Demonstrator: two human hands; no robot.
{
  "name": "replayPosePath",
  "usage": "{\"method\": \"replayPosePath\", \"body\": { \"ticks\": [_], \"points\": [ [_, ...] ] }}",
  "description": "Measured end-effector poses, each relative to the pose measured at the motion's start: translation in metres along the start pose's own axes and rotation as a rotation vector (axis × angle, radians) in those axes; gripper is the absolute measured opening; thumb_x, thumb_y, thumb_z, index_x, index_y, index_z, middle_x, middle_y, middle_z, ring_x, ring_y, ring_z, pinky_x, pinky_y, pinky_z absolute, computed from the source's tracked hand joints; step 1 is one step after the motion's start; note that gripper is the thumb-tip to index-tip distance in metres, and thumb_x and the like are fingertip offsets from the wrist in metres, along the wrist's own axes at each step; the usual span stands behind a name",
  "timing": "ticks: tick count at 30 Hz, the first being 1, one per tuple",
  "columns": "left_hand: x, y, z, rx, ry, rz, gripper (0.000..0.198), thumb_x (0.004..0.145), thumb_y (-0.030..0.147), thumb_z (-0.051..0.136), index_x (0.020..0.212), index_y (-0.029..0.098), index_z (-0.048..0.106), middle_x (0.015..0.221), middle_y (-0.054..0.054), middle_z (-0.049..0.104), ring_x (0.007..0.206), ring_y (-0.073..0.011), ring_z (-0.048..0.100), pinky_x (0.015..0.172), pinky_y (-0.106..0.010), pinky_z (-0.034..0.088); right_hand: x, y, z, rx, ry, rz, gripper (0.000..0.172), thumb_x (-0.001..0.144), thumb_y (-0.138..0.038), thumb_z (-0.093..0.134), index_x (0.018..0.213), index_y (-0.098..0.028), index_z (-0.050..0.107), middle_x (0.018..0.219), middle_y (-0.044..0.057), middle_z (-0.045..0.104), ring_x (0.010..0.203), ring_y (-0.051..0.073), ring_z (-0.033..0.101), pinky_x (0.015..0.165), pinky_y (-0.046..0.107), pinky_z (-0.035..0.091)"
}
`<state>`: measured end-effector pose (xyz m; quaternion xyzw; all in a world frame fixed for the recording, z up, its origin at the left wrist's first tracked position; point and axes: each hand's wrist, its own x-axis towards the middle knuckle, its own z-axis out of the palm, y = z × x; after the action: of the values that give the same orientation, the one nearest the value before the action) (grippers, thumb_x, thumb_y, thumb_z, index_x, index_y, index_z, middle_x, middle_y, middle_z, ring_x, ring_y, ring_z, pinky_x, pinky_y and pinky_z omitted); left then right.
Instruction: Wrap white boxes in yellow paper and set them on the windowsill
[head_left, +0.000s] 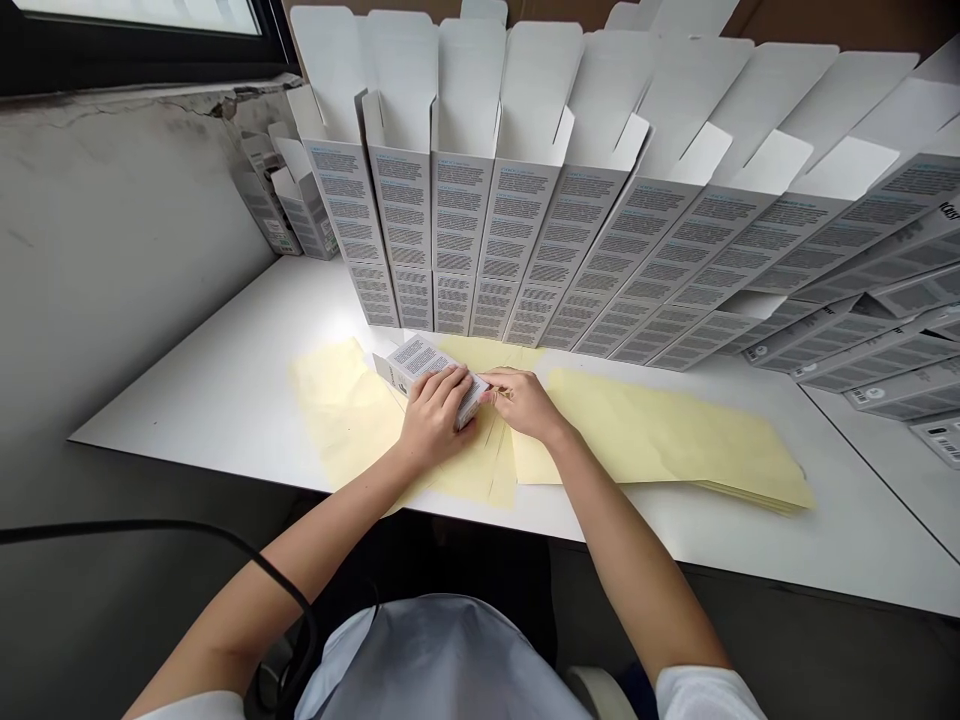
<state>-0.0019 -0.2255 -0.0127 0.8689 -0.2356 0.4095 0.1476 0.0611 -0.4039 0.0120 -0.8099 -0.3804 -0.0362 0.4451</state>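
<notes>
A small printed carton (420,358) lies tilted on the yellow paper sheets (337,400), its far left end flap standing out. My left hand (436,415) is wrapped over the carton from above, fingers across its printed side. At the carton's near right end, my right hand (525,400) has its thumb and fingers pinched together against the end. What those fingertips hold there, perhaps the edge of a flap, is too small to make out.
Behind my hands stands a long row of tall printed cartons (517,220) with open top flaps. More cartons (885,340) lie stacked at the right, and a few smaller cartons (289,205) stand by the wall at the left. A stack of yellow paper (660,430) lies on the white table (225,370).
</notes>
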Motion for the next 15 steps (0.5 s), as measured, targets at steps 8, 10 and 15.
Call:
{"method": "replayPosePath", "body": {
  "ticks": [8, 10, 15],
  "points": [
    [0.000, 0.000, -0.001, 0.004, 0.006, 0.005, 0.050, 0.079, 0.029, 0.063, 0.125, 0.013, 0.053, 0.128, -0.015, 0.060, 0.120, -0.0282, 0.057, 0.102, -0.043, 0.038, -0.001, -0.005, -0.010, 0.134, -0.110, 0.036, 0.030, 0.095, -0.033, 0.050, 0.110, -0.017, 0.071, 0.110, 0.010, 0.067, 0.101, 0.019, 0.062, 0.088, 0.033, 0.049],
    [0.000, 0.001, 0.000, 0.004, 0.010, 0.001, 0.049, 0.080, 0.030, 0.063, 0.125, 0.013, 0.053, 0.128, -0.015, 0.061, 0.120, -0.0279, 0.057, 0.102, -0.043, 0.038, -0.001, -0.008, -0.010, 0.096, -0.101, 0.060, 0.028, 0.086, -0.036, 0.063, 0.106, -0.017, 0.070, 0.105, 0.008, 0.067, 0.095, 0.019, 0.062, 0.082, 0.032, 0.049],
    [0.000, 0.001, 0.000, 0.005, -0.008, -0.005, 0.051, 0.079, 0.030, 0.062, 0.127, 0.014, 0.054, 0.128, -0.015, 0.060, 0.121, -0.0285, 0.056, 0.103, -0.044, 0.037, 0.001, -0.007, -0.007, 0.100, -0.049, 0.110, 0.021, 0.082, -0.025, 0.062, 0.098, -0.016, 0.072, 0.100, 0.008, 0.068, 0.089, 0.018, 0.062, 0.078, 0.031, 0.048]
  ]
}}
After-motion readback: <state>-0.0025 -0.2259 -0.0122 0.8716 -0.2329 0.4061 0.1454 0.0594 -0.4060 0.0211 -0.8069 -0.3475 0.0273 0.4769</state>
